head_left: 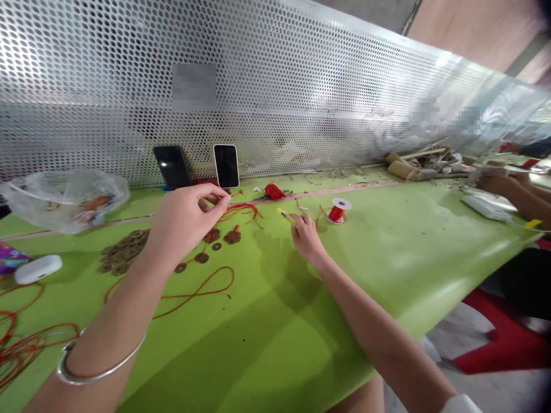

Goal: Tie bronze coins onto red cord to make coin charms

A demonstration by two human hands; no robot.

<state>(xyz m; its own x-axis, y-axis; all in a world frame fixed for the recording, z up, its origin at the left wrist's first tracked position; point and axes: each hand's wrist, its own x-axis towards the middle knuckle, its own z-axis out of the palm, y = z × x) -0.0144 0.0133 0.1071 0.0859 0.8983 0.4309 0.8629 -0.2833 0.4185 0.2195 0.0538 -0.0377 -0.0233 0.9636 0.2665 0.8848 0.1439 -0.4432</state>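
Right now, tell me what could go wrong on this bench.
1. The red cord pinched in the left hand trails among loose coins; a tug could drag them.
2. The right hand, holding a yellow tool, sits close to the thread spool and might knock it rolling.

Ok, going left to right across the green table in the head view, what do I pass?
White case → coin pile → left hand → red tassel → right hand holding a yellow object → red thread spool → white box.
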